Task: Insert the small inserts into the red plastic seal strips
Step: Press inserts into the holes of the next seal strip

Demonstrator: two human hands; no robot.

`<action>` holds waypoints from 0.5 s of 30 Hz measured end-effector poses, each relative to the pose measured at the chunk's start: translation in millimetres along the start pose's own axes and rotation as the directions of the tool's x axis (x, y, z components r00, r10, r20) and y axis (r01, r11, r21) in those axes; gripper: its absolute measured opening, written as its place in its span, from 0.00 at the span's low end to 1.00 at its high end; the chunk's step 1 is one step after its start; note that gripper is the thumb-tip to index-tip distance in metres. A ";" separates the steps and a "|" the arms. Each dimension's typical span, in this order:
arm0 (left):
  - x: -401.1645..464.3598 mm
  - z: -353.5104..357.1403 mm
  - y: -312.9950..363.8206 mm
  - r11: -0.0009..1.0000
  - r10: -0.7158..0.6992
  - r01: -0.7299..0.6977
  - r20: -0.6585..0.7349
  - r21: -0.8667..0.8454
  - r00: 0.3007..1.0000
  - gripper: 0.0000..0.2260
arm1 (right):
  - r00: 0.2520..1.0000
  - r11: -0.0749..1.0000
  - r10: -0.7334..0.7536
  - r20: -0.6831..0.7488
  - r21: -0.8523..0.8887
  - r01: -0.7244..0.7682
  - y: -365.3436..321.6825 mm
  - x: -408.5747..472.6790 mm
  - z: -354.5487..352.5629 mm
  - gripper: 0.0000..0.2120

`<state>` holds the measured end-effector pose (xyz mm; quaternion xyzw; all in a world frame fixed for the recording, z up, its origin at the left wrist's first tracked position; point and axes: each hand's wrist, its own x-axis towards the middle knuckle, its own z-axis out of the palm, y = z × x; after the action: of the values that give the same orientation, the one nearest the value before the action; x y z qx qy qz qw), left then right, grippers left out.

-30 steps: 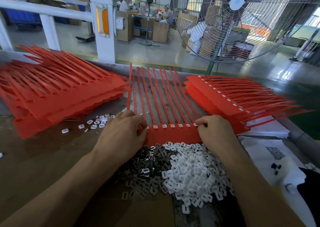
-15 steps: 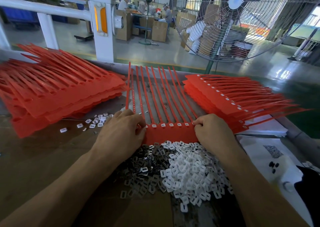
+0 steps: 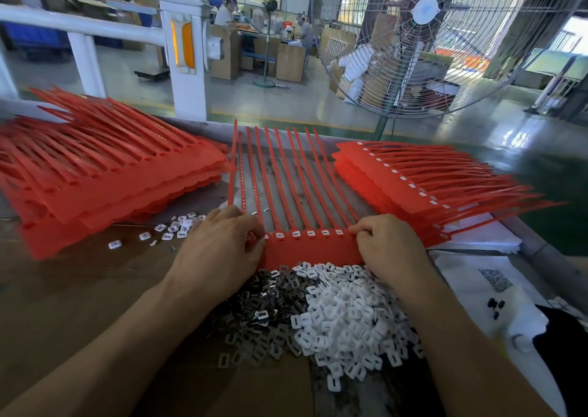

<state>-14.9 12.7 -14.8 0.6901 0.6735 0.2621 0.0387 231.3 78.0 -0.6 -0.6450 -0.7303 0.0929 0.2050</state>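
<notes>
A red seal strip sheet (image 3: 310,246) lies flat in front of me, its thin tails fanning away toward the table's far edge. Several white inserts sit in the row of sockets along its top. My left hand (image 3: 219,248) rests on the sheet's left end, fingers curled and pinching at the leftmost sockets. At the sheet's right end, my right hand (image 3: 386,246) has its fingertips curled onto the last socket. What each hand holds is hidden. Close to me lie a white insert pile (image 3: 346,314) and a grey metal insert pile (image 3: 261,318).
A tall stack of red strip sheets (image 3: 105,174) lies at the left, another stack (image 3: 410,178) with white inserts at the right. A few loose white inserts (image 3: 178,227) are scattered by the left stack. White paper (image 3: 471,276) lies at right. A large fan (image 3: 445,37) stands beyond the table.
Both hands stay at the two ends of the sheet with only small finger movements. The view has shifted slightly; the sheet has not visibly moved.
</notes>
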 end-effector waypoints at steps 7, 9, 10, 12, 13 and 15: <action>0.8 1.3 -0.2 1.000 -0.010 0.010 -0.002 -0.021 1.000 0.08 | 0.996 0.985 -0.040 -0.083 0.162 0.053 8.6 3.4 -0.5 0.11; 0.3 1.2 -0.4 1.000 -0.007 0.007 -0.002 -0.020 1.000 0.08 | 0.988 0.954 -0.154 -0.001 0.258 0.149 8.4 1.4 -3.0 0.06; 0.2 1.2 -0.4 1.000 -0.005 0.005 -0.002 -0.019 1.000 0.08 | 0.974 0.934 -0.215 0.065 0.307 0.186 7.8 0.1 -4.1 0.04; 0.2 1.0 -0.2 1.000 -0.002 0.002 0.001 -0.018 1.000 0.08 | 0.932 0.902 -0.315 0.177 0.360 0.236 6.1 -2.2 -5.9 0.02; 0.6 1.0 0.1 1.000 -0.002 0.002 0.001 -0.020 1.000 0.08 | 0.911 0.893 -0.350 0.219 0.372 0.254 5.3 -2.9 -6.3 0.02; 0.9 0.8 0.3 1.000 -0.002 0.002 0.000 -0.024 1.000 0.08 | 0.876 0.886 -0.390 0.284 0.374 0.274 4.1 -2.7 -5.6 0.02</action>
<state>-14.3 13.8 -15.1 0.6889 0.6710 0.2703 0.0470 237.6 75.2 2.3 -0.4387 -0.8307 0.2875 0.1868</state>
